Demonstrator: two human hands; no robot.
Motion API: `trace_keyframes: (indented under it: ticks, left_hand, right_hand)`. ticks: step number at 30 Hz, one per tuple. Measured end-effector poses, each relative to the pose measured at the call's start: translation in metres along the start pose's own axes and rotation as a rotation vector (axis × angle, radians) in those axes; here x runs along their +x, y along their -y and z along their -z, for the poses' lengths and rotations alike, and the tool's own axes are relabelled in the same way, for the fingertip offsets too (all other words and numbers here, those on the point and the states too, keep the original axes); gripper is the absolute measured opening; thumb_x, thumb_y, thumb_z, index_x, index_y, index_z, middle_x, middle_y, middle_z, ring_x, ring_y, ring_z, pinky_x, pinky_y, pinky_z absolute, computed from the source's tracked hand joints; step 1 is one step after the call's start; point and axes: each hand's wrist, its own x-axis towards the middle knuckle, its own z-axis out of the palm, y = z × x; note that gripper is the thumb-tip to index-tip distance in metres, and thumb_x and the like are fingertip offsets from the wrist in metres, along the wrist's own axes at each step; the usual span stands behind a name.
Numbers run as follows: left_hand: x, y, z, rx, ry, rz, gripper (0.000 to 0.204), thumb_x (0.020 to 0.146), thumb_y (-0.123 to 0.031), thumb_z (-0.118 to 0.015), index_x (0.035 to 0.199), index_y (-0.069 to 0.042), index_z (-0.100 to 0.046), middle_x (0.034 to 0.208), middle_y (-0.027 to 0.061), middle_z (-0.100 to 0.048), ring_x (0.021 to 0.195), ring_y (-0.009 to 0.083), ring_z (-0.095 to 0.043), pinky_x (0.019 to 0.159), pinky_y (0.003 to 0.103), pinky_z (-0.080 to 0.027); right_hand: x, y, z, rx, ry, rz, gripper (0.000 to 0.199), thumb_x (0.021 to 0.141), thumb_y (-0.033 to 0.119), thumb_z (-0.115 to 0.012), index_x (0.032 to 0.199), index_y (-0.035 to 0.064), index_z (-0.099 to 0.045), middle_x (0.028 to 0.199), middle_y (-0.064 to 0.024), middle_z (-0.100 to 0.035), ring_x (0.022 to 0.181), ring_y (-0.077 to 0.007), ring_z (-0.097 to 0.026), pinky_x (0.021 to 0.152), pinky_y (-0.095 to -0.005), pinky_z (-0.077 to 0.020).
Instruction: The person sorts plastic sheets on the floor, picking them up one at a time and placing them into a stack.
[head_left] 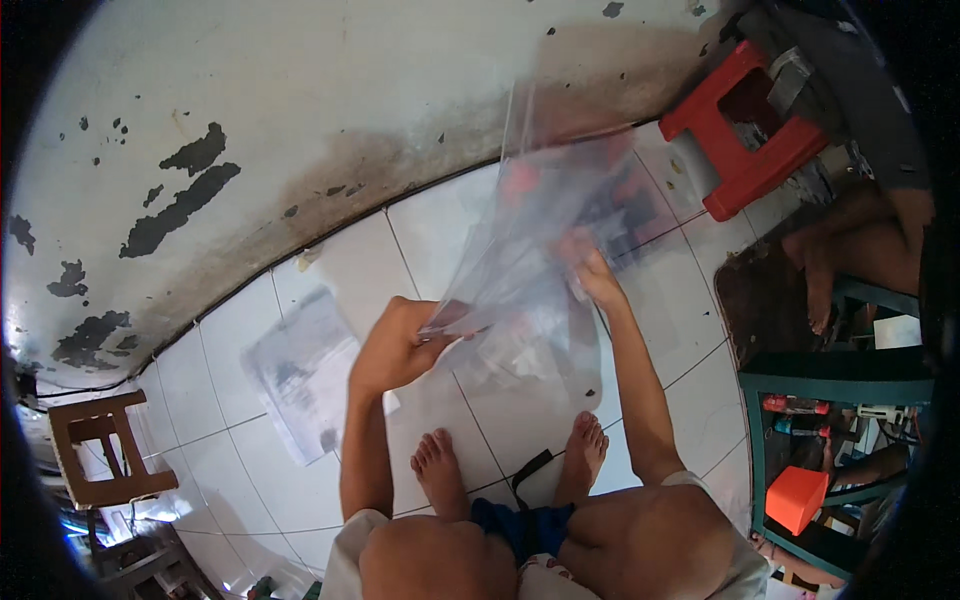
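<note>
Left hand (pixel 400 345) at 8 o'clock from centre, wrist bent, thumb and fingers pinched, pointing to 3. Left forearm (pixel 368 460) bare, runs up toward 12. Right hand (pixel 592 270) between 2 and 3, farther out than left; fingers blurred, grip unclear. Right forearm (pixel 648 410) bare, angled between 11 and 12. Knees (pixel 650 540) bent, apart. Bare feet (pixel 438 468) at 5 and 6:30, toes toward 12.

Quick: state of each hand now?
Left hand: closed, holding clear plastic sheeting.
Right hand: at the sheeting, blurred; whether it grips cannot be told.
</note>
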Motion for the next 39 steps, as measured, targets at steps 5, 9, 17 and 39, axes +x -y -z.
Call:
trace_keyframes:
  ticks: [5,9,17,39]
  left_hand:
    - [-0.007,-0.023,0.044,-0.069,-0.310,-0.317,0.022,0.071,0.006,-0.069,0.091,-0.002,-0.069,0.091,0.0124,-0.070,0.078,0.0280,-0.067,0.071,0.028,-0.052]
    - [0.011,-0.043,0.049,-0.304,-0.589,-0.125,0.011,0.076,0.002,-0.072,0.086,0.002,-0.069,0.093,0.0123,-0.070,0.086,0.0187,-0.066,0.077,0.030,-0.051]
    - [0.030,0.105,-0.016,-0.310,-0.603,0.011,0.023,0.070,-0.014,-0.081,0.085,0.001,-0.070,0.097,0.0088,-0.069,0.094,0.0170,-0.062,0.084,0.029,-0.047]
    - [0.042,0.150,-0.075,-0.522,-0.568,0.151,0.029,0.081,-0.021,-0.073,0.099,0.001,-0.066,0.103,0.0092,-0.065,0.098,0.0168,-0.057,0.087,0.030,-0.044]
  right_hand:
    - [0.020,0.101,-0.008,0.372,-0.225,0.246,0.057,0.080,0.018,-0.075,0.128,0.0015,-0.047,0.117,-0.0088,-0.058,0.109,-0.0203,-0.056,0.094,-0.0329,-0.0453]
    - [0.020,0.196,0.056,0.136,-0.332,0.299,0.062,0.073,0.013,-0.080,0.124,0.0012,-0.049,0.112,-0.0074,-0.061,0.098,-0.0191,-0.061,0.088,-0.0313,-0.0483]
    - [0.002,0.122,0.039,-0.033,-0.105,0.356,0.074,0.067,0.014,-0.084,0.127,0.0044,-0.043,0.110,-0.0083,-0.060,0.098,-0.0172,-0.060,0.089,-0.0322,-0.0462]
    - [-0.022,0.032,0.018,0.055,-0.178,0.025,0.046,0.071,0.010,-0.081,0.110,0.0034,-0.057,0.108,-0.0051,-0.060,0.105,-0.0116,-0.053,0.094,-0.0315,-0.0417]
